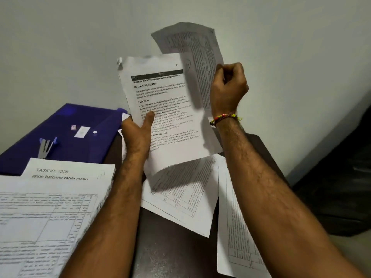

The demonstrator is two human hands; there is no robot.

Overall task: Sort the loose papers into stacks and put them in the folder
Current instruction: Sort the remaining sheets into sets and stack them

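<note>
Above the table (166, 247), left hand (136, 133) pinches printed pages (170, 121), right hand (228, 89) grips a sheet (192, 47).

Blue folder (80, 125), white printed papers (170, 117)

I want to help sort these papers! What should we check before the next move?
1. Left hand holds the text page firmly: ok, thumb on its front.
2. Right hand grips the table sheet: ok, fingers curled round its edge.
3. The two sheets are apart: ok, the table sheet is lifted behind.
4. Stacks ready at left: ok.
5. Folder is open: cannot tell.
6. Loose sheets left on the table: not ok, some remain.
</note>
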